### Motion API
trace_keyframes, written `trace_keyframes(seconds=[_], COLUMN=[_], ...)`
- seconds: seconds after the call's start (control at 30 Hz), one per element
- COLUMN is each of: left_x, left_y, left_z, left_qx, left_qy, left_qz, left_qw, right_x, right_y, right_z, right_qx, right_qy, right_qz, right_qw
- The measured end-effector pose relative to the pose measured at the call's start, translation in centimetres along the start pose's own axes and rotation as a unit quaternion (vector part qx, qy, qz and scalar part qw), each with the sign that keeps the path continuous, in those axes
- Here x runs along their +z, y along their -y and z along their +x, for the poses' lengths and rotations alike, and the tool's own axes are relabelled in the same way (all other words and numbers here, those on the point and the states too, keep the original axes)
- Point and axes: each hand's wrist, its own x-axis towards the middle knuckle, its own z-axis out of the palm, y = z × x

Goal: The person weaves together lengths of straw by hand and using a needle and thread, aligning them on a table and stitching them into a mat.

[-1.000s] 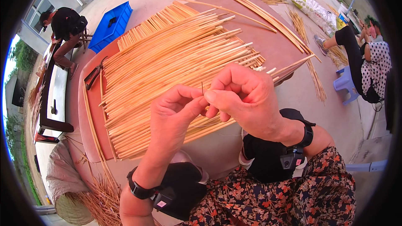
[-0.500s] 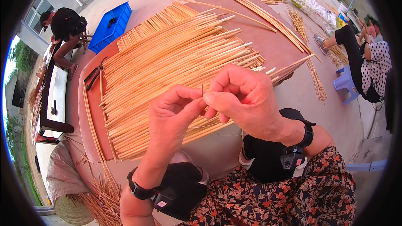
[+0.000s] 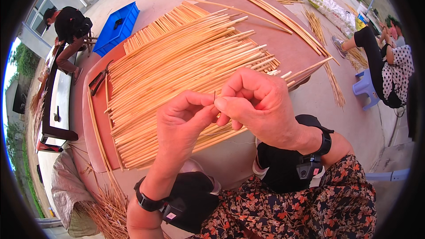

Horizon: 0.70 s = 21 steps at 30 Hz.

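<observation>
My left hand (image 3: pixel 179 121) and my right hand (image 3: pixel 256 106) meet fingertip to fingertip above the near edge of a mat of pale sticks (image 3: pixel 177 75). A thin dark needle (image 3: pixel 214 94) pokes up between the pinched fingers, its lower part hidden by them. The left thumb and forefinger close on it; the right thumb and forefinger press together right beside it, apparently on a fine thread. That pale thread (image 3: pixel 239 142) trails below my right hand. The sticks lie side by side in a dense layer on a reddish table (image 3: pixel 99 128).
Black-handled pliers (image 3: pixel 99 79) lie at the table's left edge. Loose sticks (image 3: pixel 283 20) rest on its far right. Beyond are a blue crate (image 3: pixel 117 28), a sack (image 3: pixel 332 13) and a purple stool (image 3: pixel 366 89). One person (image 3: pixel 71 28) bends at the left; another sits at the right.
My hands stay almost still, pinched together at the same spot; the needle tip has tilted very slightly. The person at the left has shifted a little.
</observation>
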Motion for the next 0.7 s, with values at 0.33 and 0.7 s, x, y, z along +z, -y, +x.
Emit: trace_keyframes(seconds=[0.33,0.7], left_x=[-0.12,-0.1], left_y=[0.04,-0.09], left_z=[-0.03,-0.01], left_qx=[0.001,-0.002], left_qy=[0.002,0.006], left_qz=[0.01,0.017], left_qw=[1.0,1.0], right_x=[0.16,0.13], right_y=[0.13,0.22], right_z=[0.01,0.06], right_qx=[-0.001,0.009], right_qy=[-0.007,-0.006], right_qz=[0.022,0.024], right_qw=[1.0,1.0])
